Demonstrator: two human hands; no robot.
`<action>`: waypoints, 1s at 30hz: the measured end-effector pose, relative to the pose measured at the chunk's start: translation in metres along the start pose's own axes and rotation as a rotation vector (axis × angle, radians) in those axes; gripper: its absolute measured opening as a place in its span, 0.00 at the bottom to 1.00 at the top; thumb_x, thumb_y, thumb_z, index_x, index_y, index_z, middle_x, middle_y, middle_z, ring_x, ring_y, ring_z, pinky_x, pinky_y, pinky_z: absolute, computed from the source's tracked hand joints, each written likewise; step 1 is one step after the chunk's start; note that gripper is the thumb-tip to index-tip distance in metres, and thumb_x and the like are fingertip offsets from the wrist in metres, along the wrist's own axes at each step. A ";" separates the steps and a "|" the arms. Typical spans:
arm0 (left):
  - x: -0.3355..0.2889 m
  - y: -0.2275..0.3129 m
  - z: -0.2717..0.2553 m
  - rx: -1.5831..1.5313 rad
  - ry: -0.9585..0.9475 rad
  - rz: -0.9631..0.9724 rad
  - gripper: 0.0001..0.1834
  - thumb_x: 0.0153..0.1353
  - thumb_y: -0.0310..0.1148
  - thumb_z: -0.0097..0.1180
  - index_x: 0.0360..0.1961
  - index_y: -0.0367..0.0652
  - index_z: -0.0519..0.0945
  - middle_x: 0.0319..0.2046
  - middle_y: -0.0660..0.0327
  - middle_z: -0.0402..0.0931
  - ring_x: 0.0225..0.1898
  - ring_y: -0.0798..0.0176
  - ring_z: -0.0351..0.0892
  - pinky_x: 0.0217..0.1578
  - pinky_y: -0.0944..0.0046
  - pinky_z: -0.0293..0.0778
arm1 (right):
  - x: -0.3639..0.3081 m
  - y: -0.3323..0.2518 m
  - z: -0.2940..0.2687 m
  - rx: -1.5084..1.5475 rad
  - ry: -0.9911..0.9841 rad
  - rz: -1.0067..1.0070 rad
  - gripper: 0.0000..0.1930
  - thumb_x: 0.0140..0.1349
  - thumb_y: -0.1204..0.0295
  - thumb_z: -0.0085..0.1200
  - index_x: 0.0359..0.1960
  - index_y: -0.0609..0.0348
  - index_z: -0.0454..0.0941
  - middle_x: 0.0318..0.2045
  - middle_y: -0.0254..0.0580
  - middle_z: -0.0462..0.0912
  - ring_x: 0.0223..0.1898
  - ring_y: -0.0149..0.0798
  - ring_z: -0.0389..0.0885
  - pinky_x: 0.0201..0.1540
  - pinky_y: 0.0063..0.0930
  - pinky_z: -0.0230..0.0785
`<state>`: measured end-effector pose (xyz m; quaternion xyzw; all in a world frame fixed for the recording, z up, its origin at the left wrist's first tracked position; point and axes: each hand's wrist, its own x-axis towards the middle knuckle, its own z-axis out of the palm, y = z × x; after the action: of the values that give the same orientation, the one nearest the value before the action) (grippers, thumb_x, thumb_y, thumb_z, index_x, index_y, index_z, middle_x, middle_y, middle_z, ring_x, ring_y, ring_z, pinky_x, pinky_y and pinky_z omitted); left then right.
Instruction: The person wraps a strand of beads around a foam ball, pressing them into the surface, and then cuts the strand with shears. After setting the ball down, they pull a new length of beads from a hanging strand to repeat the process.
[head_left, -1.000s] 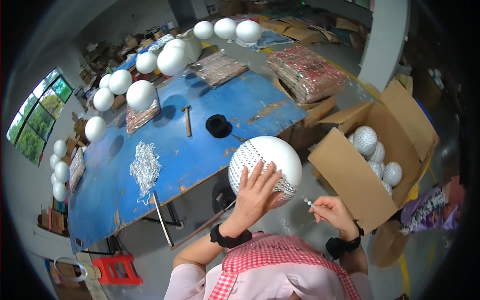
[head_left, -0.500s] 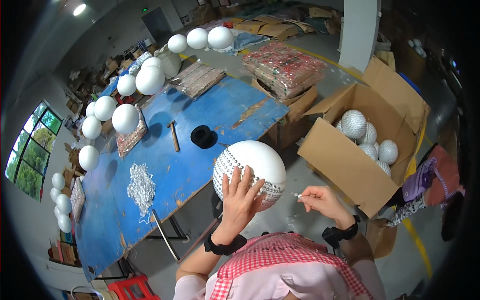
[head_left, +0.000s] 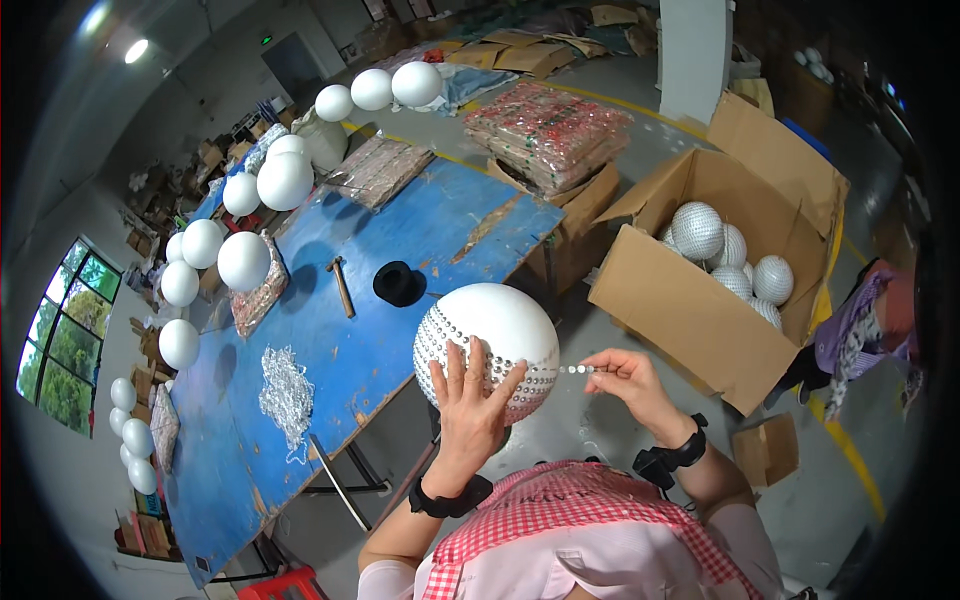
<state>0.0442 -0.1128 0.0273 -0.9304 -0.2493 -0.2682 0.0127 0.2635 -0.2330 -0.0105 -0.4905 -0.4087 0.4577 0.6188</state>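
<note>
Left hand (head_left: 470, 405) grip spread flat against near side of white foam ball (head_left: 487, 345), held up beside blue desk (head_left: 400, 240) edge. Right hand (head_left: 625, 380) grip pinching short bead strip (head_left: 576, 369), tip just right of ball, near studded rows.

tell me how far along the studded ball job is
Done: silver-studded balls fill the cardboard box. In hand: the left hand steadies a white ball with studs on its lower part only; the right hand pinches a short stud strip. Left: its bare top, and plain white balls along the blue table.
</note>
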 end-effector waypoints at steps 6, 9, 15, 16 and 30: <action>-0.002 0.001 -0.004 -0.027 -0.006 -0.002 0.29 0.52 0.41 0.65 0.57 0.64 0.76 0.66 0.43 0.56 0.68 0.33 0.50 0.65 0.36 0.40 | 0.002 -0.001 0.002 0.074 0.060 -0.027 0.12 0.63 0.74 0.54 0.45 0.65 0.80 0.31 0.36 0.83 0.35 0.26 0.79 0.40 0.19 0.71; -0.002 0.001 -0.001 0.048 0.015 0.018 0.30 0.50 0.47 0.66 0.58 0.64 0.75 0.66 0.43 0.57 0.68 0.33 0.50 0.65 0.37 0.40 | 0.004 0.000 0.007 -0.031 0.082 -0.021 0.11 0.60 0.74 0.57 0.44 0.63 0.81 0.29 0.37 0.84 0.33 0.27 0.80 0.38 0.21 0.71; -0.003 0.002 -0.001 0.044 0.030 0.015 0.32 0.50 0.45 0.66 0.59 0.64 0.74 0.66 0.42 0.56 0.68 0.33 0.50 0.66 0.38 0.39 | 0.009 -0.009 0.019 -0.752 0.004 0.073 0.09 0.59 0.75 0.53 0.40 0.61 0.80 0.27 0.37 0.82 0.29 0.29 0.79 0.36 0.27 0.70; -0.003 0.002 -0.001 0.043 0.031 0.019 0.32 0.50 0.45 0.66 0.59 0.64 0.74 0.66 0.42 0.56 0.68 0.33 0.50 0.66 0.38 0.39 | 0.011 -0.003 0.019 -0.687 0.000 0.082 0.08 0.60 0.74 0.53 0.38 0.62 0.80 0.28 0.36 0.82 0.30 0.29 0.79 0.37 0.26 0.69; -0.004 0.000 -0.001 0.018 0.045 0.015 0.31 0.50 0.43 0.67 0.58 0.61 0.75 0.66 0.40 0.56 0.68 0.33 0.50 0.65 0.38 0.38 | 0.017 0.007 0.023 0.036 0.029 0.028 0.09 0.61 0.71 0.58 0.39 0.64 0.81 0.30 0.32 0.81 0.34 0.22 0.76 0.39 0.18 0.68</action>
<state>0.0409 -0.1144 0.0264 -0.9259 -0.2444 -0.2867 0.0288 0.2446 -0.2105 -0.0121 -0.4913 -0.3845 0.4665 0.6270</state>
